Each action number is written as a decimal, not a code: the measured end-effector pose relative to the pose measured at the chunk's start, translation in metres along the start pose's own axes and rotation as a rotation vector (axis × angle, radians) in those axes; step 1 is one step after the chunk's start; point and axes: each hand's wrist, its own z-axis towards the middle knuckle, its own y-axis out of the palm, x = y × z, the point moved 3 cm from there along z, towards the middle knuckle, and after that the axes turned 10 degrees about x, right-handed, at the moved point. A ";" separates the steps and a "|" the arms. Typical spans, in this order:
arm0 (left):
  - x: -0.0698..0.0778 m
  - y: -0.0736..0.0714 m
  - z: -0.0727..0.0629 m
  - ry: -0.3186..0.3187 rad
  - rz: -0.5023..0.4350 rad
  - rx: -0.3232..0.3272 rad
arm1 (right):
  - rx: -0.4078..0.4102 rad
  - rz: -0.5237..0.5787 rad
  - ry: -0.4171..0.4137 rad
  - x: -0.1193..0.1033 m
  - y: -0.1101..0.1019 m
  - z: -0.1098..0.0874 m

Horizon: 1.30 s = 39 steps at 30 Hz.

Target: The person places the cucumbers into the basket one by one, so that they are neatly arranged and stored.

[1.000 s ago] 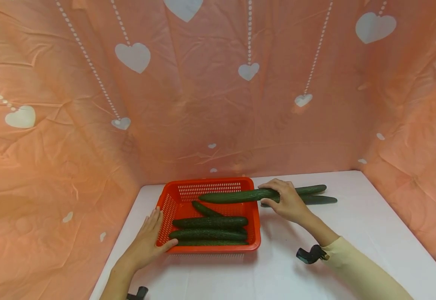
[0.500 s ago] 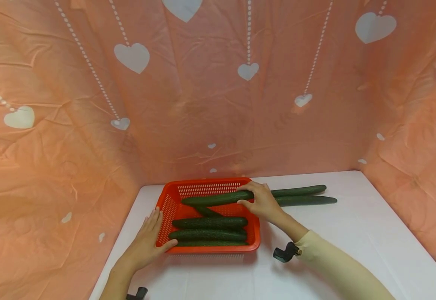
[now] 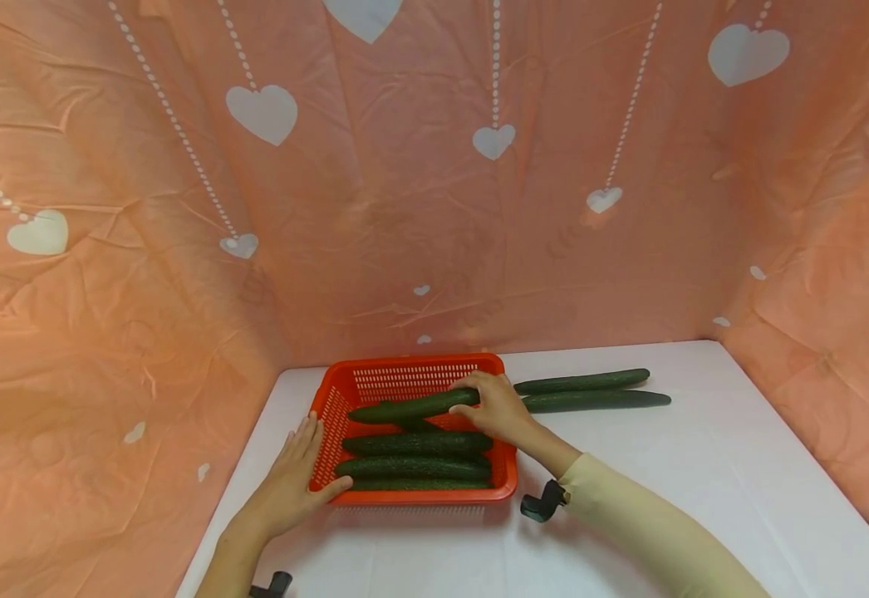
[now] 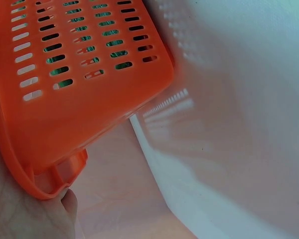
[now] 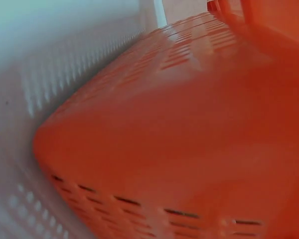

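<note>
In the head view my right hand (image 3: 496, 409) grips a long dark-green cucumber (image 3: 397, 410) near its right end, over the red plastic basket (image 3: 423, 497). Below it a shorter cucumber (image 3: 418, 425) lies at a slant, mostly covered. Several more cucumbers (image 3: 412, 468) lie side by side along the basket's near wall. My left hand (image 3: 291, 475) rests against the basket's left rim with fingers straight and thumb across the near corner. Part of that hand (image 4: 27, 209) also shows beside the rim in the left wrist view. The right wrist view holds only the basket's outer wall (image 5: 164, 124).
Two cucumbers (image 3: 591, 401) lie on the white table (image 3: 629, 465) to the right of the basket, one behind the other. An orange cloth (image 3: 375, 274) with white hearts hangs behind the table and at both sides.
My right hand has moved left and slightly nearer with the cucumber, from over the right rim to inside the basket's outline. My left hand has stayed at the basket's left rim.
</note>
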 end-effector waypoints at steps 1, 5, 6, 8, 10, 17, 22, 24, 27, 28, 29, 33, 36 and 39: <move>0.000 0.000 0.000 -0.002 -0.002 -0.001 | -0.004 0.005 0.008 0.000 0.001 0.000; 0.000 0.000 -0.001 0.001 -0.003 0.003 | -0.024 0.018 0.059 0.000 0.006 0.000; 0.000 0.000 -0.001 0.007 -0.003 0.007 | -0.027 0.020 0.067 0.000 0.007 0.001; 0.001 -0.001 -0.001 0.009 -0.004 0.009 | -0.030 0.020 0.082 0.000 0.009 0.002; 0.002 -0.002 0.000 0.011 -0.004 0.010 | -0.026 0.014 0.081 -0.001 0.010 0.003; 0.004 -0.005 0.001 0.010 0.007 0.007 | -0.031 -0.011 0.052 -0.004 0.017 0.007; 0.004 -0.003 0.001 0.003 0.012 0.003 | -0.032 0.013 0.012 -0.007 0.020 0.007; 0.004 -0.003 0.000 -0.008 0.010 -0.005 | -0.031 0.057 0.017 -0.008 0.019 0.007; 0.003 -0.002 0.000 -0.021 0.003 -0.013 | -0.007 0.111 0.022 -0.007 0.011 0.007; 0.003 -0.002 0.000 -0.020 0.004 -0.011 | 0.005 0.123 0.025 -0.007 0.008 0.007; 0.003 -0.001 0.001 -0.016 0.007 -0.008 | 0.017 0.128 0.027 -0.006 0.004 0.008; 0.002 -0.001 0.001 -0.011 0.010 -0.002 | 0.028 0.088 0.031 0.002 -0.012 0.005; 0.001 -0.001 0.001 -0.004 0.006 -0.002 | 0.022 0.033 0.013 0.012 -0.024 0.002; 0.002 -0.001 0.001 -0.001 -0.002 0.001 | 0.036 -0.008 -0.019 0.020 -0.039 -0.001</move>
